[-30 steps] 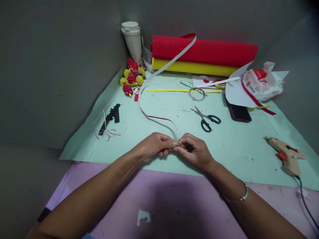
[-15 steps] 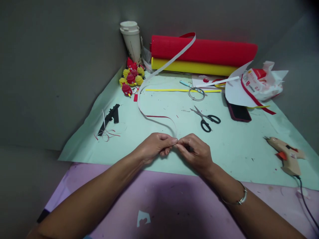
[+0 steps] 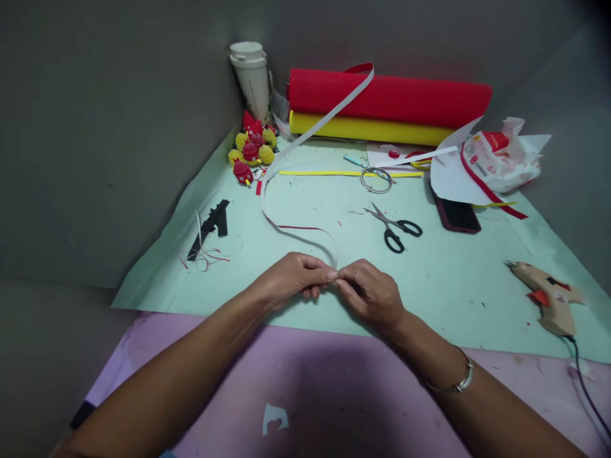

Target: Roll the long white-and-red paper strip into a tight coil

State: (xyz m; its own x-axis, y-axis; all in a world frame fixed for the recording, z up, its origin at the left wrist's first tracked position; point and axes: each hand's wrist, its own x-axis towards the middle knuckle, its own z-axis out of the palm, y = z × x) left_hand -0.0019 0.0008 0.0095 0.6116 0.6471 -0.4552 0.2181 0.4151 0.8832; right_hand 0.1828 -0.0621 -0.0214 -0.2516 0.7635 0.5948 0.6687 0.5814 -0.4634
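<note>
My left hand (image 3: 291, 280) and my right hand (image 3: 370, 294) meet fingertip to fingertip over the pale green sheet (image 3: 458, 280). Both pinch the near end of a long paper strip (image 3: 310, 132), white on one side and red on the other. From my fingers the strip loops back over the sheet and rises to the red roll (image 3: 391, 98) at the back wall. A metal bangle (image 3: 461, 380) circles my right wrist.
Black-handled scissors (image 3: 395, 227) lie just beyond my right hand. A glue gun (image 3: 548, 298) lies at the right. A dark phone (image 3: 456, 215), a yellow roll (image 3: 370, 129), a white cup (image 3: 251, 76), small red and yellow paper balls (image 3: 252, 149) and black scraps (image 3: 210, 224) sit around.
Both hands stay pinched together and shift very slightly. The strip's loop on the sheet has slid a little to the left.
</note>
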